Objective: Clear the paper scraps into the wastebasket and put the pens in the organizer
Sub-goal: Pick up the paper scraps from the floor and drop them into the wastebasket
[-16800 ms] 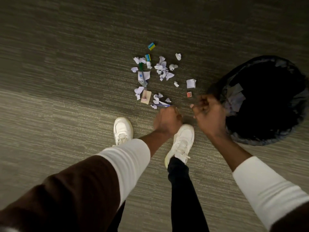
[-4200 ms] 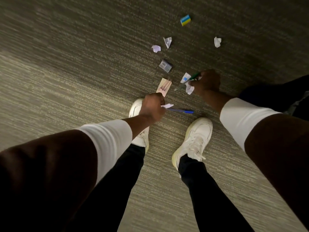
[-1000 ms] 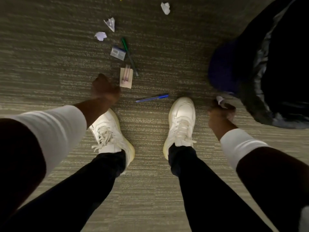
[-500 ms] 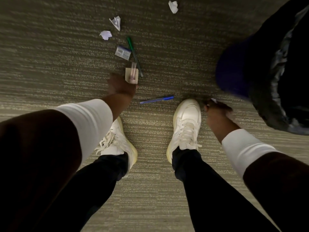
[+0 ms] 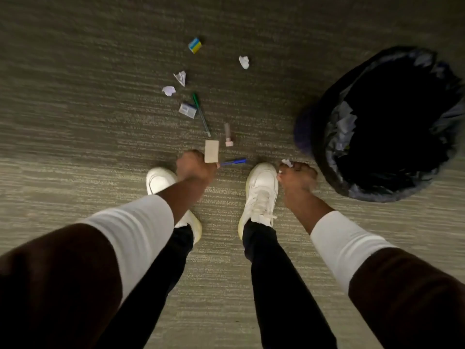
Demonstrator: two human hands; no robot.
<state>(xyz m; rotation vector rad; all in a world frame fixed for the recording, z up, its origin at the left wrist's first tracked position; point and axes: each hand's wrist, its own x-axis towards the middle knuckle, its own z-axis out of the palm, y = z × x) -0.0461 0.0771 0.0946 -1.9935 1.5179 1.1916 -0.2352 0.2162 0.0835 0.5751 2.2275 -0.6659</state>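
My left hand [image 5: 193,168] is shut on a beige paper card [image 5: 211,151], held just above the carpet in front of my left shoe. A blue pen [image 5: 234,161] lies right beside that hand, between my shoes. A short pink pen-like item [image 5: 228,134] lies on the carpet just past the card. Further out lies a green pen [image 5: 201,114]. My right hand [image 5: 297,176] is shut on a white paper scrap [image 5: 286,162], left of the wastebasket [image 5: 327,170], which has a black liner and scraps inside. No organizer is in view.
Loose white scraps [image 5: 244,62], [image 5: 180,78], [image 5: 169,90] lie on the grey carpet beyond the pens. A small grey-white packet [image 5: 187,110] sits beside the green pen. A blue-and-yellow block [image 5: 195,45] lies furthest out. My white shoes [image 5: 261,192] stand close to both hands.
My left hand reached forward, gripped the beige card and lifted it. The pink item that lay on the card now lies on the carpet. My right hand stays beside the wastebasket, still holding its scrap.
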